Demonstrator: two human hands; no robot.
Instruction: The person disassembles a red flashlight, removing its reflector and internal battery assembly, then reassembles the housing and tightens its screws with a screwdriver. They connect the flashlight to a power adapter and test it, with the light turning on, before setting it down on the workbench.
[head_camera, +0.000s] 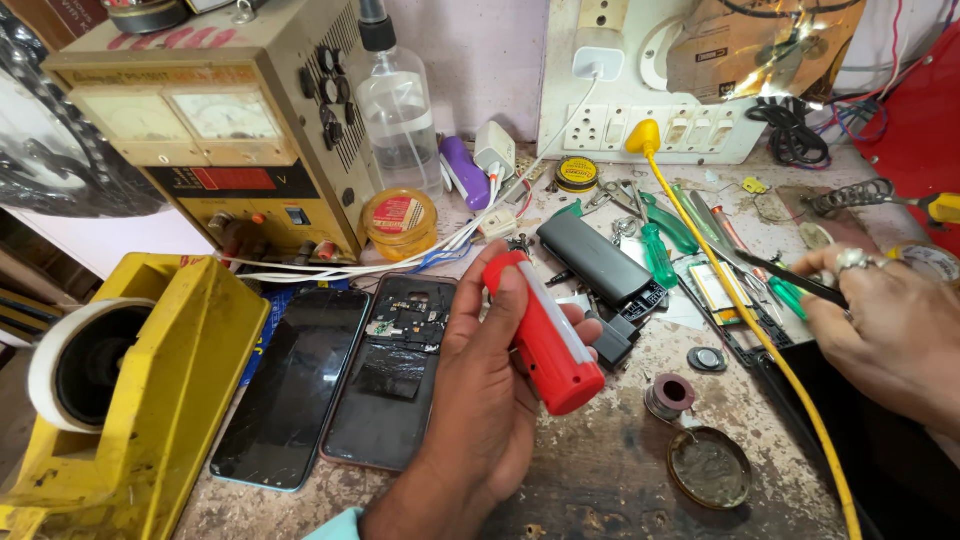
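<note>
Red tool (545, 340) with white strip; yellow tape dispenser (150, 400) near left; black phone (295, 395); yellow cable (760, 340) right.

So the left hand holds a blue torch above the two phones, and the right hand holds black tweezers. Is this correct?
Not quite. In the head view, the torch in the left hand is red with a white strip, not blue. The rest is right: it is held beside and just above the two phones, and the right hand holds black tweezers.

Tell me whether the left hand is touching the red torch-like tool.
Touching. The head view shows the left hand wrapped around the red tool, thumb lying along its upper end and fingers curled behind its body.
</note>
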